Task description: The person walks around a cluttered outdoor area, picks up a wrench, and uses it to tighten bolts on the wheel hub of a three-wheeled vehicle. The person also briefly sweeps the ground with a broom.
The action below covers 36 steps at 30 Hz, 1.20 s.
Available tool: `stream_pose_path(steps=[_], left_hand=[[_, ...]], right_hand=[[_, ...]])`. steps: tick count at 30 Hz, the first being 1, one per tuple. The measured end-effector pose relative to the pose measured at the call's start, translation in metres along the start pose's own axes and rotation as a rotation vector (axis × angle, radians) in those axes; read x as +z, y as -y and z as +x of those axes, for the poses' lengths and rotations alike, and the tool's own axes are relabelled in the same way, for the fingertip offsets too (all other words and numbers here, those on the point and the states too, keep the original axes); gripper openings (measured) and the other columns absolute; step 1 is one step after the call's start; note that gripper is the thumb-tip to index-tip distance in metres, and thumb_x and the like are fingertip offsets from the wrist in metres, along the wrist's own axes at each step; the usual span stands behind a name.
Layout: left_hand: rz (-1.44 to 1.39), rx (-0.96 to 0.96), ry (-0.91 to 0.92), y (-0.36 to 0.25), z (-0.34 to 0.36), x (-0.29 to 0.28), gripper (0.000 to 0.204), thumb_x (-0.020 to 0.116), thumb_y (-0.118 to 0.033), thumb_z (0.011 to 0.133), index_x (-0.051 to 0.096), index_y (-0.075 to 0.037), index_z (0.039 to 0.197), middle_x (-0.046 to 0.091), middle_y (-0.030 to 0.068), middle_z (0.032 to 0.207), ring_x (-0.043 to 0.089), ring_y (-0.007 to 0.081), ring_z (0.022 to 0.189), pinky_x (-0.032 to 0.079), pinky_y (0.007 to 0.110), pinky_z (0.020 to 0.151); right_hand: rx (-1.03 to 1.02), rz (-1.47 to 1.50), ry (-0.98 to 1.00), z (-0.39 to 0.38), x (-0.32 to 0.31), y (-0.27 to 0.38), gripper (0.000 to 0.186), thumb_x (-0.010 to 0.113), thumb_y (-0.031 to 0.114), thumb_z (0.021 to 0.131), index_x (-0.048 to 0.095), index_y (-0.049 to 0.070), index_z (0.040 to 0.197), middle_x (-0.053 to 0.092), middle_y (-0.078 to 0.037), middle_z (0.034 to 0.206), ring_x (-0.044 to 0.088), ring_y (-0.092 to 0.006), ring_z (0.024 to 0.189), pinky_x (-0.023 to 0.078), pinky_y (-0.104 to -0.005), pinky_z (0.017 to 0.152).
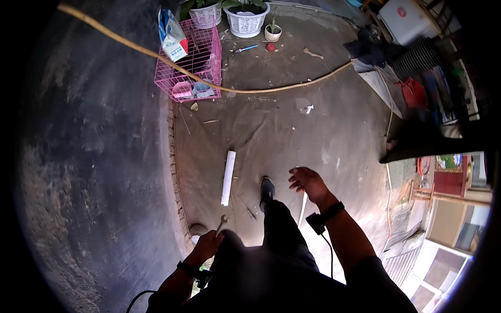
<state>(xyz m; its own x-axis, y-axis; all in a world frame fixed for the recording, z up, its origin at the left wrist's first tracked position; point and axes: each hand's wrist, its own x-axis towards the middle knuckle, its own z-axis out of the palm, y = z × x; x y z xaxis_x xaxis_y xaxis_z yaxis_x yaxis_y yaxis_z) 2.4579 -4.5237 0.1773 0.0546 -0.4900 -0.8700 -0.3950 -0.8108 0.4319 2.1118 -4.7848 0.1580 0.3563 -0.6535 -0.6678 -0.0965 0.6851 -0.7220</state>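
Note:
In my left hand [208,244], low and left of the middle, a metal wrench [223,221] is gripped with its open jaw pointing up and away from me. The fingers of my right hand [308,183] are loosely bent and apart, with nothing seen between them. Just below that hand shows a thin white strip [302,209]; whether the two touch I cannot tell. A white tube [228,178] lies on the floor ahead of my left hand, apart from both hands. My dark shoe [266,189] is between the tube and my right hand.
A pink wire cage [189,62] with a bag [172,37] on top stands far left, near potted plants [245,20]. A long tan pole [261,91] crosses the view. The dark wall [104,156] borders the left; piled household items [417,62] stand far right.

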Motion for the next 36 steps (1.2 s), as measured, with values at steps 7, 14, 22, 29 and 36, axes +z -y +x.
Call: stream_pose_path(steps=[7, 14, 22, 29, 36], left_hand=[[-0.246, -0.029, -0.202, -0.139, 0.043, -0.052, 0.039, 0.047, -0.04, 0.099, 0.06, -0.003, 0.103, 0.061, 0.0134, 0.068, 0.063, 0.0266, 0.061, 0.05, 0.04, 0.059], [0.461, 0.575, -0.391, -0.213, 0.201, -0.113, 0.022, 0.048, -0.027, 0.096, 0.056, -0.007, 0.095, 0.059, 0.0185, 0.083, 0.062, 0.0381, 0.083, 0.049, 0.048, 0.068], [0.095, 0.043, -0.237, -0.331, 0.31, -0.159, 0.018, 0.057, -0.027, 0.09, 0.059, -0.009, 0.09, 0.062, 0.0155, 0.089, 0.062, 0.038, 0.085, 0.05, 0.047, 0.073], [-0.016, -0.077, -0.433, -0.37, 0.362, -0.162, 0.005, 0.061, -0.01, 0.086, 0.059, -0.008, 0.081, 0.06, 0.0139, 0.076, 0.061, 0.0369, 0.069, 0.048, 0.047, 0.061], [-0.043, -0.087, -0.537, -0.359, 0.382, -0.152, 0.012, 0.066, -0.004, 0.075, 0.056, -0.011, 0.077, 0.055, 0.0103, 0.066, 0.057, 0.0333, 0.056, 0.045, 0.043, 0.049]], right_hand=[[0.088, -0.053, 0.011, 0.173, 0.014, 0.193, 0.035, 0.059, 0.038, 0.095, 0.063, 0.008, 0.113, 0.066, -0.006, 0.095, 0.066, -0.0176, 0.08, 0.047, -0.0294, 0.067], [0.119, -0.167, 0.04, 0.369, 0.042, 0.294, 0.035, 0.06, 0.039, 0.094, 0.063, 0.01, 0.113, 0.067, -0.005, 0.093, 0.066, -0.0164, 0.078, 0.048, -0.03, 0.068], [0.224, -0.173, 0.093, 0.6, 0.057, 0.285, 0.031, 0.058, 0.036, 0.096, 0.063, 0.01, 0.111, 0.067, -0.002, 0.095, 0.066, -0.0135, 0.075, 0.049, -0.0281, 0.064], [0.269, -0.207, 0.136, 0.774, 0.089, 0.219, 0.028, 0.064, 0.032, 0.093, 0.064, 0.01, 0.11, 0.067, -0.002, 0.097, 0.068, -0.0138, 0.078, 0.051, -0.0293, 0.068], [0.298, -0.22, 0.162, 0.876, 0.124, 0.174, 0.03, 0.066, 0.032, 0.093, 0.064, 0.01, 0.114, 0.067, -0.002, 0.103, 0.069, -0.0175, 0.086, 0.052, -0.0329, 0.074]])
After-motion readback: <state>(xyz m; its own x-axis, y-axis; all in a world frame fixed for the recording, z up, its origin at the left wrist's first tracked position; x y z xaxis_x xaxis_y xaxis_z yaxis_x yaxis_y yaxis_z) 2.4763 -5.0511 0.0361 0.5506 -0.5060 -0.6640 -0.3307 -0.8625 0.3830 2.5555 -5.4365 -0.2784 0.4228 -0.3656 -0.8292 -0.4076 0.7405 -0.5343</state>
